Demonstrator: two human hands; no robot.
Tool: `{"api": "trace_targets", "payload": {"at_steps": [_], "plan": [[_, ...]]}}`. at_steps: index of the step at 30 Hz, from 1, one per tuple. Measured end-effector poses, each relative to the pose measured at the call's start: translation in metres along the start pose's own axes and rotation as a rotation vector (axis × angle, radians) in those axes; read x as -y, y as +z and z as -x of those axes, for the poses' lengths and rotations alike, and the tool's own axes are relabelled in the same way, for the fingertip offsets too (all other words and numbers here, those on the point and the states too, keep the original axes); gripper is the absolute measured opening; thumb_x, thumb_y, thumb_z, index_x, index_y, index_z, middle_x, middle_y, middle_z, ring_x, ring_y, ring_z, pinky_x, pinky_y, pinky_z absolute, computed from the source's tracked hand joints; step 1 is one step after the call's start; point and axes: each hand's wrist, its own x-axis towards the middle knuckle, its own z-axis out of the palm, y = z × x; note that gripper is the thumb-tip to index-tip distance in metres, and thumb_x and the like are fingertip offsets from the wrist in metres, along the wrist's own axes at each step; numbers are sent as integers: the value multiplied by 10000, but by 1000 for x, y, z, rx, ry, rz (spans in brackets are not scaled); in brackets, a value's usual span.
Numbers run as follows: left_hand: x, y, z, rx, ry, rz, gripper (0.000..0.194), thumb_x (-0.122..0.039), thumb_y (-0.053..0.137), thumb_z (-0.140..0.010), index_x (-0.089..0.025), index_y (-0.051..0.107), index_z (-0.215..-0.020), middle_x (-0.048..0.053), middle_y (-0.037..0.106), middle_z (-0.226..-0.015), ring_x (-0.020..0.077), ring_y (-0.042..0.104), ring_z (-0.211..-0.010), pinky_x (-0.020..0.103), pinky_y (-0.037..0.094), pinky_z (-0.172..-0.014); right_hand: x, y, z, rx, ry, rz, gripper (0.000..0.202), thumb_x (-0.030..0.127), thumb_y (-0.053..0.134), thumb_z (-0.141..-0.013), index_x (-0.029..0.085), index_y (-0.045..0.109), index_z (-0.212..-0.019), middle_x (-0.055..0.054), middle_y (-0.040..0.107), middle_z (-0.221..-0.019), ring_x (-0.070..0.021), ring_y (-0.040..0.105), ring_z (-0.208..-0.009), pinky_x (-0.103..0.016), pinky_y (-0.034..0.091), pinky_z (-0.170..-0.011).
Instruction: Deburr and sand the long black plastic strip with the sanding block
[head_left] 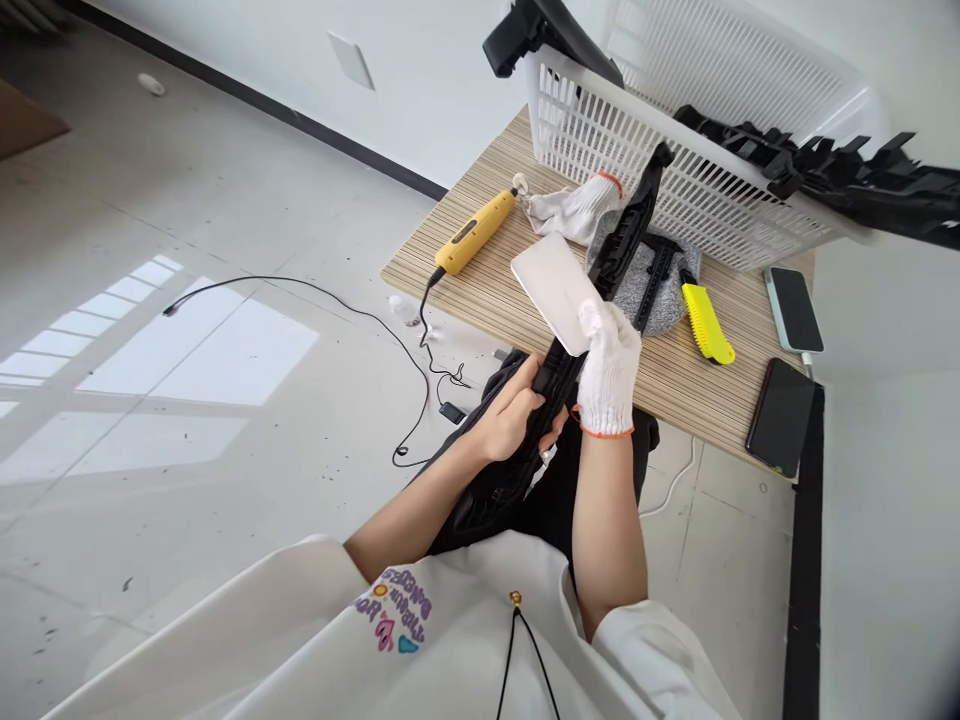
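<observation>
My bare left hand (508,418) is wrapped around a long black plastic part (626,240), which slants from my lap up over the table edge. My right hand (611,360), in a white knit glove with an orange cuff, grips a pale rectangular sheet (551,285) by its near corner. The sheet lies close against the black part and covers some of it; whether they touch I cannot tell. Beyond my right hand, a grey cloth (664,308) carries a black caliper (658,275) and a yellow utility knife (705,320). The right fingertips are partly hidden.
A white slatted basket (600,130) with more black plastic parts (847,180) stands at the table's back. On the wood-grain table (480,285) lie a yellow corded tool (476,232), a white glove (574,212) and two phones (781,415). A black cable (337,290) trails across the floor.
</observation>
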Motion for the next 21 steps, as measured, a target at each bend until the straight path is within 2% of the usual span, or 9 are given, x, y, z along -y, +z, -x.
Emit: {"api": "trace_targets", "payload": {"at_steps": [4, 8, 11, 12, 15, 16, 19, 21], "plan": [[1, -1, 1, -35, -8, 27, 333, -185, 388, -787, -210, 421, -1118, -44, 590, -623, 107, 482, -364, 217, 407, -367, 2, -7, -2, 137, 31, 69, 222, 368, 627, -819, 210, 574, -672, 35, 461, -635, -103, 414, -593, -240, 349, -532], [2, 1, 1, 4, -17, -4, 318, -169, 383, -794, -209, 400, -1109, -46, 591, -627, 103, 490, -368, 213, 413, -377, 4, -8, -3, 113, 50, 27, 261, 401, 582, -849, 224, 512, -669, 43, 392, -614, -103, 362, -552, -241, 321, -495], [2, 1, 0, -15, -1, 24, 344, -163, 379, -786, -206, 394, -1127, -53, 586, -627, 101, 476, -359, 215, 413, -366, 3, -6, -4, 252, 55, 61, 237, 388, 648, -803, 210, 552, -678, 37, 441, -645, -103, 416, -600, -236, 366, -534], [1, 1, 0, -18, -4, 24, 335, -161, 376, -786, -204, 394, -1118, -53, 587, -626, 102, 473, -357, 216, 411, -361, 3, -6, -4, 243, 53, 63, 230, 388, 658, -793, 205, 568, -686, 33, 463, -660, -106, 433, -619, -238, 380, -551], [-1, 0, 0, -4, -36, -6, 277, -154, 365, -796, -205, 383, -1068, -45, 593, -617, 110, 476, -358, 224, 413, -356, 0, -8, -5, 102, 80, 19, 249, 432, 623, -818, 212, 579, -709, 34, 447, -643, -106, 404, -590, -243, 362, -524], [-2, 0, 0, -2, -44, -11, 272, -153, 362, -797, -205, 379, -1064, -44, 591, -613, 113, 477, -359, 228, 414, -355, -1, -9, -5, 101, 94, 11, 254, 434, 622, -820, 213, 576, -703, 37, 431, -629, -103, 384, -571, -242, 349, -509], [-2, -1, 0, -11, -47, -10, 280, -155, 355, -786, -195, 387, -1061, -42, 580, -605, 116, 471, -355, 235, 411, -349, -1, -11, -4, 249, 108, 38, 233, 399, 671, -792, 207, 589, -690, 43, 433, -625, -94, 382, -569, -234, 351, -514], [-1, -1, 0, -6, -51, -8, 271, -157, 355, -789, -196, 390, -1055, -41, 582, -608, 115, 472, -357, 232, 409, -350, -2, -12, -3, 200, 102, 33, 238, 412, 672, -795, 206, 597, -702, 48, 433, -617, -88, 373, -556, -229, 344, -506]]}}
